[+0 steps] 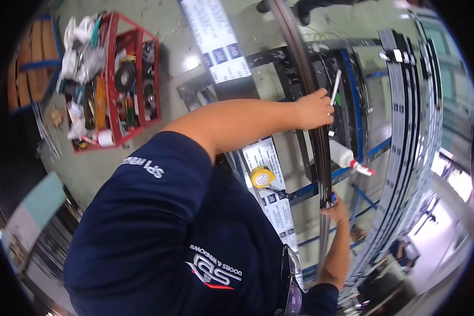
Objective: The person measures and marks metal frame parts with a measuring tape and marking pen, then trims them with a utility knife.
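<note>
A long dark brown metal profile (300,58) runs from the top of the view down to a lighter end section. My left hand (316,109) is closed around it near the middle, with a thin white rod (336,87) sticking up beside the fingers. Lower down, my right hand (338,210) grips the profile near a joint; a small blue thing (333,198) shows at its fingertips, and I cannot tell what it is. A white bottle with a red tip (342,155) lies just right of the profile, between my hands.
A yellow tape measure (262,178) rests on a film-wrapped white profile (279,210). Under the work is a black and blue metal frame (305,192). More wrapped profiles (403,121) are stacked on the right. A red toolbox (110,89) full of tools stands on the left floor.
</note>
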Demonstrator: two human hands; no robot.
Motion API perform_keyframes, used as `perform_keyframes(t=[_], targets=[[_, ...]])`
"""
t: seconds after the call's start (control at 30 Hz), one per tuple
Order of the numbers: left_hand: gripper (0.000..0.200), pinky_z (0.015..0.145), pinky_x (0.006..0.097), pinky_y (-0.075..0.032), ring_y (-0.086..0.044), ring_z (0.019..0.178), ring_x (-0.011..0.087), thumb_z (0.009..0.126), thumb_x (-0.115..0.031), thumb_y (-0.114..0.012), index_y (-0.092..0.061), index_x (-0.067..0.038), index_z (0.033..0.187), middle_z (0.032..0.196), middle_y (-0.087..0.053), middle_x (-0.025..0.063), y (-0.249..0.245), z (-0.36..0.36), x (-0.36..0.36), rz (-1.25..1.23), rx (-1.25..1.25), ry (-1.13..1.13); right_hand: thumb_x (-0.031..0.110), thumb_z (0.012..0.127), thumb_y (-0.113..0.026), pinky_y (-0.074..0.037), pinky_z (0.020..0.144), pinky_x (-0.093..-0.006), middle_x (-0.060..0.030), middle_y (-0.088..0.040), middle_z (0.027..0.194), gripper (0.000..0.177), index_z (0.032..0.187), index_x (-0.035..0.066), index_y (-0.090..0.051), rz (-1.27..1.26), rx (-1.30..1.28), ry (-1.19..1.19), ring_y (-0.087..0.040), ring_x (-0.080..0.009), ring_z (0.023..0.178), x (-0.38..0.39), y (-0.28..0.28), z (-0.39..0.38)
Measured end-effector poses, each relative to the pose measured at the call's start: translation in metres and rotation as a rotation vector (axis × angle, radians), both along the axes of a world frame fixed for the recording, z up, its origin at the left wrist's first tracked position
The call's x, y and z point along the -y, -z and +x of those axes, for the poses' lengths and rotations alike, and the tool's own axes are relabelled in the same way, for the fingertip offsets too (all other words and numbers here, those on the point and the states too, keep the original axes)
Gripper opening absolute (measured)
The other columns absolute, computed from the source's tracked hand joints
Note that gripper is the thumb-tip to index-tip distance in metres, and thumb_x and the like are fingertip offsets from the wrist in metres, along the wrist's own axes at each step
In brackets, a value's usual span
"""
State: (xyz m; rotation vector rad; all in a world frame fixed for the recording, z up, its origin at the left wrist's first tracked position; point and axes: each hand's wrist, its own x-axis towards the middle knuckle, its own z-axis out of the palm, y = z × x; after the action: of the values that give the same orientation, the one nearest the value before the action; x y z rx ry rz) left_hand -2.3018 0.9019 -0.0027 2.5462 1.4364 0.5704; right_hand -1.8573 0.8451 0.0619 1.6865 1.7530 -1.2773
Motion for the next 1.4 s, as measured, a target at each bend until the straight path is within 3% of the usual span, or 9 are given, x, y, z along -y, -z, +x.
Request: perform_keyframes(t=[0.17, 0.6, 0.7, 0.87, 0.97, 1.0, 1.1, 1.23, 1.4], targets=[[0.023, 0.102, 0.0407, -0.034, -0.059, 0.116, 0.018, 0.092, -0.027, -0.06, -0.076, -0.023, 0.108, 0.114, -0.071, -0.0037, -0.012, 0.025, -0.032, -0.204, -0.157, -0.056, -0.003, 0.057, -0.086, -0.053, 0.08, -0.0326, 0.0002, -0.071, 0.092, 0.051, 0.104, 0.004, -0.066, -0.007, 0.251, -0.053, -0.064, -0.0162, 0.085, -0.023, -0.022, -0.017], [0.03, 0.108, 0.0441, -0.03, -0.056, 0.124, 0.0189, 0.09, -0.027, -0.064, -0.073, -0.025, 0.119, 0.125, -0.069, -0.0036, -0.018, 0.035, -0.052, -0.266, -0.251, 0.075, -0.004, 0.059, -0.079, -0.05, 0.095, -0.0363, -0.0134, -0.073, 0.11, 0.073, 0.129, 0.007, -0.062, 0.249, 0.321, -0.071, -0.068, -0.0286, 0.107, -0.01, -0.016, 0.009], [0.051, 0.123, 0.0605, -0.011, -0.031, 0.148, 0.0295, 0.081, -0.021, -0.07, -0.063, -0.025, 0.132, 0.149, -0.05, 0.0047, 0.0, 0.016, -0.029, 0.003, 0.016, 0.036, -0.004, 0.064, -0.069, -0.048, 0.101, -0.0371, -0.0176, -0.07, 0.119, 0.075, 0.137, 0.009, -0.058, 0.314, 0.241, -0.058, -0.065, -0.0332, 0.118, -0.006, -0.005, 0.001], [0.068, 0.121, 0.0661, -0.012, -0.025, 0.151, 0.0351, 0.066, -0.006, -0.077, -0.062, -0.024, 0.13, 0.158, -0.039, 0.0037, -0.001, 0.009, 0.051, -0.078, 0.567, 0.225, -0.005, 0.07, -0.062, -0.044, 0.107, -0.0374, -0.0219, -0.064, 0.13, 0.078, 0.145, 0.01, -0.05, 0.415, 0.256, 0.017, -0.059, -0.0355, 0.127, 0.006, 0.005, 0.012], [0.035, 0.087, 0.0456, -0.053, -0.065, 0.103, 0.0323, 0.069, 0.003, -0.065, -0.068, -0.013, 0.1, 0.107, -0.068, 0.0083, 0.007, 0.008, 0.104, -0.329, 0.831, 0.281, -0.011, 0.069, -0.056, -0.043, 0.108, -0.0373, -0.0221, -0.059, 0.138, 0.083, 0.148, 0.012, -0.047, 0.506, 0.277, 0.166, -0.055, -0.0361, 0.131, 0.024, -0.014, -0.028], [0.025, 0.069, 0.0416, -0.051, -0.063, 0.08, 0.0317, 0.07, 0.009, -0.055, -0.064, -0.007, 0.087, 0.085, -0.064, 0.0104, -0.007, -0.003, 0.117, -0.242, 0.947, 0.237, -0.013, 0.071, -0.056, -0.043, 0.109, -0.0373, -0.0213, -0.058, 0.14, 0.083, 0.15, 0.012, -0.046, 0.662, 0.207, 0.132, -0.055, -0.0357, 0.132, 0.036, -0.016, -0.037], [0.028, 0.069, 0.0347, -0.05, -0.06, 0.077, 0.0272, 0.071, 0.013, -0.043, -0.061, -0.003, 0.084, 0.082, -0.06, 0.0128, -0.012, -0.05, 0.157, -0.437, 1.044, -0.067, -0.014, 0.076, -0.058, -0.043, 0.109, -0.0357, -0.0185, -0.058, 0.142, 0.079, 0.15, 0.011, -0.046, 0.906, 0.222, 0.103, -0.056, -0.0328, 0.132, 0.051, -0.028, -0.082], [0.03, 0.082, 0.0315, -0.051, -0.061, 0.085, 0.0197, 0.076, 0.011, -0.039, -0.059, -0.004, 0.093, 0.086, -0.061, 0.0077, 0.003, -0.115, 0.203, -0.556, 0.907, -0.535, -0.001, 0.08, -0.074, -0.052, 0.097, -0.0383, -0.0131, -0.063, 0.134, 0.066, 0.141, 0.019, -0.057, 0.675, -0.051, 0.147, -0.062, -0.0295, 0.121, 0.105, -0.022, -0.142], [0.021, 0.073, 0.0319, -0.052, -0.06, 0.078, 0.0163, 0.092, 0.002, -0.049, -0.052, -0.007, 0.111, 0.095, -0.059, 0.0068, 0.026, -0.148, 0.219, -1.048, 1.46, -1.136, 0.02, 0.069, -0.09, -0.056, 0.09, -0.0408, -0.0125, -0.053, 0.138, 0.086, 0.146, 0.024, -0.051, 0.452, -0.032, 0.019, -0.065, -0.0354, 0.11, 0.166, -0.017, -0.219]])
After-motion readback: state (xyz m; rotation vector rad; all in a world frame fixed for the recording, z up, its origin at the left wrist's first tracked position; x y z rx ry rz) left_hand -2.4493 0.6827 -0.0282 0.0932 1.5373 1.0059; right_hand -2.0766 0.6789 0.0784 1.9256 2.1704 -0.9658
